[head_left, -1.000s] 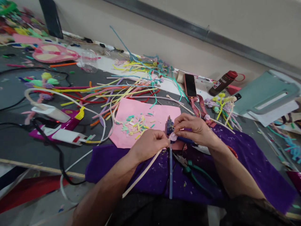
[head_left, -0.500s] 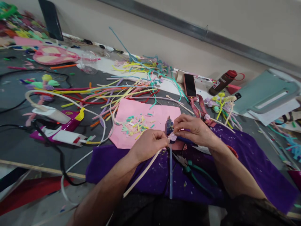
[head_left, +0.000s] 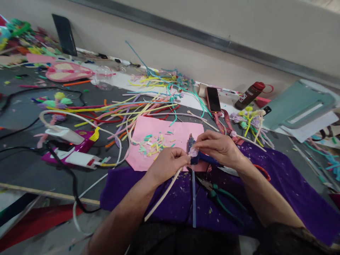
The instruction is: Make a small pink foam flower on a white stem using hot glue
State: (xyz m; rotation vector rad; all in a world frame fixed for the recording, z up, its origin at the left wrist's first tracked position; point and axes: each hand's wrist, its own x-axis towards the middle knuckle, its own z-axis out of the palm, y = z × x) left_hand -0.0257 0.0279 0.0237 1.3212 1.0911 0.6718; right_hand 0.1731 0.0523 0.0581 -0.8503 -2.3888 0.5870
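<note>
**Both hands pinched on a small lilac piece at the near desk edge**

The left hand [head_left: 168,162] is closed, fingertips pinching a cream pipe cleaner [head_left: 163,195] whose free end runs down toward the person's lap. The right hand [head_left: 218,146] is closed too, its fingertips meeting the left's on a small lilac fuzzy piece [head_left: 193,152] at the stem's top. Just behind and under that piece lies a blue glue gun [head_left: 191,147], touching the pink paper [head_left: 148,131] strewn with cut bits.

The hands work over a purple cloth [head_left: 287,184] that hangs over the near edge of the desk [head_left: 23,166]. Green-handled pliers [head_left: 220,198] lie on the cloth just below the right wrist. Left of the cloth, black cable and a white and magenta tool [head_left: 71,148] crowd the desk. Beyond the paper, a spread of coloured pipe cleaners [head_left: 132,106] fills the way to the wall; a phone [head_left: 212,99] and a brown bottle [head_left: 248,95] lie at the far edge.
</note>
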